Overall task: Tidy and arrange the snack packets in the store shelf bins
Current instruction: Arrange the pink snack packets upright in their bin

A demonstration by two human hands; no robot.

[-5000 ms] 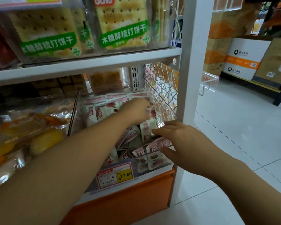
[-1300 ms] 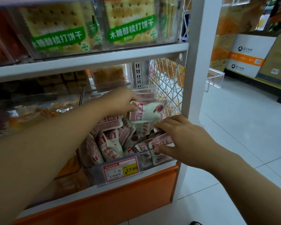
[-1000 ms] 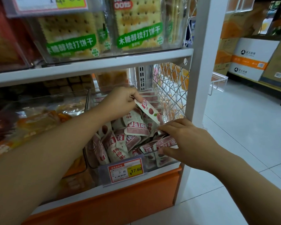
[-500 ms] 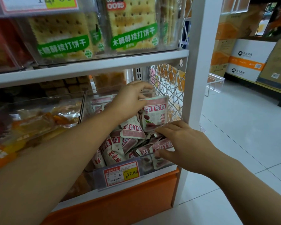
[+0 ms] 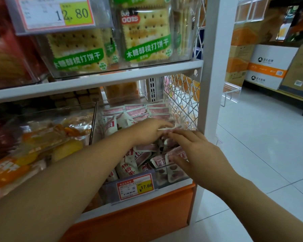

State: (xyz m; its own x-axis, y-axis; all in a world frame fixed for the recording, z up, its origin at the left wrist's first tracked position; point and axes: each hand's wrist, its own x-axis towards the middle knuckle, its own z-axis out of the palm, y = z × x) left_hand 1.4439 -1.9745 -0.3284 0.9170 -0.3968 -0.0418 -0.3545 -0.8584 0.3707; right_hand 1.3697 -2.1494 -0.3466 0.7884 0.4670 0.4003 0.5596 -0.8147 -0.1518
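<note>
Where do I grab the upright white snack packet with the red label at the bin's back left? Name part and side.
Probably pinch the upright white snack packet by its top edge, coming from above: only its upper end shows, hemmed in by the wall of the clear plastic bin and the left hand.

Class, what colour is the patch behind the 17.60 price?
Yellow; the patch shows best in head view.

Glossy plastic packets (image 5: 128, 169), clear plastic bin (image 5: 171, 177)
</note>
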